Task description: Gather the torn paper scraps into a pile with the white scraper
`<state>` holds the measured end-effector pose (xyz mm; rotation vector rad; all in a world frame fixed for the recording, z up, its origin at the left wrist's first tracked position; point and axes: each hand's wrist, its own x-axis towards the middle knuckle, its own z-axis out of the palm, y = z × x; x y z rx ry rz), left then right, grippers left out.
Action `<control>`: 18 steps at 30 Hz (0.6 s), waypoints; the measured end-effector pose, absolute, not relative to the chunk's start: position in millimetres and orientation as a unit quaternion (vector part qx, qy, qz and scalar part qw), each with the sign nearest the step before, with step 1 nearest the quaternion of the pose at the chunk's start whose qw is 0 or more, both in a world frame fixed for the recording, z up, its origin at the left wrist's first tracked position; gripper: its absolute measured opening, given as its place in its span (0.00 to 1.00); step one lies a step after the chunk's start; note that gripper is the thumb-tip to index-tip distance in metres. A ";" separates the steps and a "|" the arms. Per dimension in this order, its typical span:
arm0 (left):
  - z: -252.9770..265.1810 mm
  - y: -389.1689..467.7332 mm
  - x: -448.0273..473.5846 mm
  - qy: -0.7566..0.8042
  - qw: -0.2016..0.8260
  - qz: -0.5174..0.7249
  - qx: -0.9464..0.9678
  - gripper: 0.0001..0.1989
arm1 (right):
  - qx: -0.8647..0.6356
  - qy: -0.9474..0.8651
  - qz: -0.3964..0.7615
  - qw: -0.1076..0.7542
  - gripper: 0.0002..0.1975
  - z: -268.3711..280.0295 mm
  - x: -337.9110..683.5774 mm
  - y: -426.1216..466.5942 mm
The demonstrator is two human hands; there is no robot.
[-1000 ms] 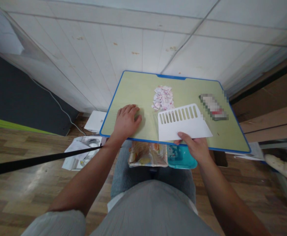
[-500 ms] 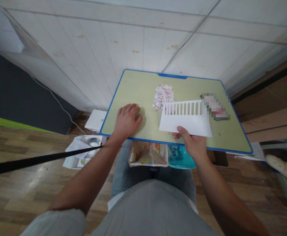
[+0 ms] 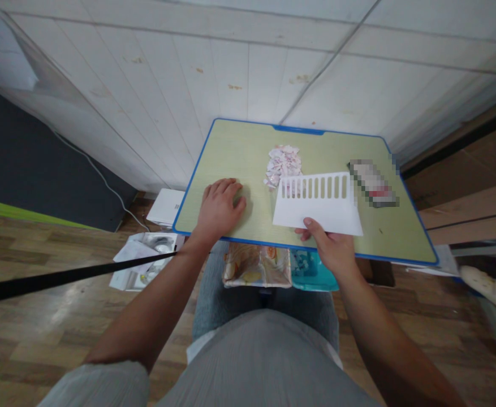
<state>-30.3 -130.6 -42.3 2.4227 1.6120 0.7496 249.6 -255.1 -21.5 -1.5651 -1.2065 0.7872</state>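
Gripped at its near edge by my right hand (image 3: 330,243) is a flat white sheet with a row of slots (image 3: 315,215), thumb on top and fingers beneath. Its slotted end tilts over the tabletop and overlaps the near side of a pile of torn pale-pink paper scraps (image 3: 284,161), some showing through the slots. On the left part of the blue-edged yellow-green folding table (image 3: 231,147), my left hand (image 3: 220,206) lies palm down, fingers stretched out, holding nothing. The scraps are to its right, apart from it.
A pixelated phone-like object (image 3: 372,183) lies at the table's right. Under the near edge are a patterned lined bin (image 3: 256,277) and a turquoise bin (image 3: 313,277). White boxes (image 3: 163,208) stand on the floor at left. A black strap (image 3: 78,276) crosses near my left arm.
The slotted white sheet and my right hand have shifted slightly to the left. My left hand and the paper scraps stay where they were.
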 end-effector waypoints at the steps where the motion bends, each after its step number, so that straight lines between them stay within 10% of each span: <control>1: -42.4 -130.5 -30.3 0.535 0.069 0.249 0.805 0.19 | -0.643 -0.496 0.323 0.486 0.26 -22.3 249.7 -255.2; 18: -41.8 -130.9 -29.8 0.539 0.073 0.247 0.802 0.19 | -0.655 -0.478 0.335 0.480 0.16 -20.5 258.8 -263.1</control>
